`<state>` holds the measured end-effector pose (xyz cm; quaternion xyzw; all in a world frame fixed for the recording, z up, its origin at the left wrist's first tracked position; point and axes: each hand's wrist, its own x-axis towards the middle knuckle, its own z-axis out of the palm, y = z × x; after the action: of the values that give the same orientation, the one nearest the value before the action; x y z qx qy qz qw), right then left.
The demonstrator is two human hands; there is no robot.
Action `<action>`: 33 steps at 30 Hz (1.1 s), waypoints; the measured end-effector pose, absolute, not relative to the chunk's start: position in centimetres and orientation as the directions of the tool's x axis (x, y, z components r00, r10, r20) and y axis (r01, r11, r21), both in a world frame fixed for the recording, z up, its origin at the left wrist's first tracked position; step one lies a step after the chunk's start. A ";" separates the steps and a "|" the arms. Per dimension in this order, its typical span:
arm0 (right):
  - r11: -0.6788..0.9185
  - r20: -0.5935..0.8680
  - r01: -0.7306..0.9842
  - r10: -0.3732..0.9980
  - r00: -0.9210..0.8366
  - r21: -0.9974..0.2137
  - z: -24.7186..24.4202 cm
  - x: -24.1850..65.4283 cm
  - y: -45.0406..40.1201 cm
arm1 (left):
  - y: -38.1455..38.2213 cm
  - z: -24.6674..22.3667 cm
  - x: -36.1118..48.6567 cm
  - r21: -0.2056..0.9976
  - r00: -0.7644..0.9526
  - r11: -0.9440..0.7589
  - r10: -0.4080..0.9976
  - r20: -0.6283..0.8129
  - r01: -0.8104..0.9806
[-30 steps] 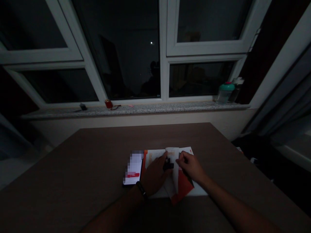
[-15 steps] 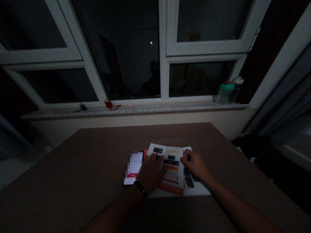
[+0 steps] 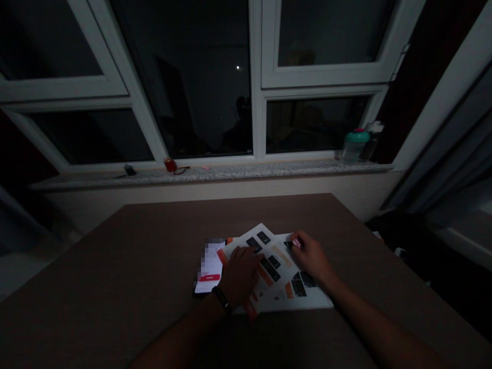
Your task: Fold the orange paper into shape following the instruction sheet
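Observation:
A printed leaflet (image 3: 282,261) with dark pictures and orange bands lies turned at a slant over a larger printed sheet (image 3: 315,297) on the brown table. My left hand (image 3: 240,271), with a dark band at the wrist, rests on the leaflet's left part, palm down with its fingers apart. Over the right edge of the papers is my right hand (image 3: 310,253), its fingers closed round a small pinkish thing too small to name. Left of the papers lies a lit phone (image 3: 209,277), partly pixelated.
The brown table (image 3: 154,241) reaches to the wall. On the speckled windowsill (image 3: 230,171) stand a red jar (image 3: 169,164), a small dark object (image 3: 129,169) and a teal-lidded bottle (image 3: 354,146). Grey curtains hang at the right.
The leaflet has turned clockwise and now lies aslant, its top pointing up between my hands. A small pinkish thing now shows at my right fingers. My left hand has barely moved.

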<state>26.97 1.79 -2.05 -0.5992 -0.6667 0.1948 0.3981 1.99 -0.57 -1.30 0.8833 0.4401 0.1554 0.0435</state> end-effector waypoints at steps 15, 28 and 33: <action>0.168 0.250 0.656 0.968 0.032 -0.736 -2.7 26.7 1.9 | -1.0 0.3 2.8 0.251 0.477 -0.513 0.857 0.192 0.821; 0.103 0.200 0.546 0.973 0.120 -0.832 -2.6 26.6 2.1 | -1.1 0.2 2.7 0.319 0.539 -0.579 0.815 0.213 0.750; 0.100 0.175 0.533 0.980 0.092 -0.840 -2.2 26.3 1.8 | -1.1 0.4 2.9 0.292 0.526 -0.566 0.825 0.208 0.771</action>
<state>26.28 1.77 -2.22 -0.6136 -0.6166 0.2715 0.4118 2.88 -1.10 0.43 0.8697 0.4587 0.1626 0.0818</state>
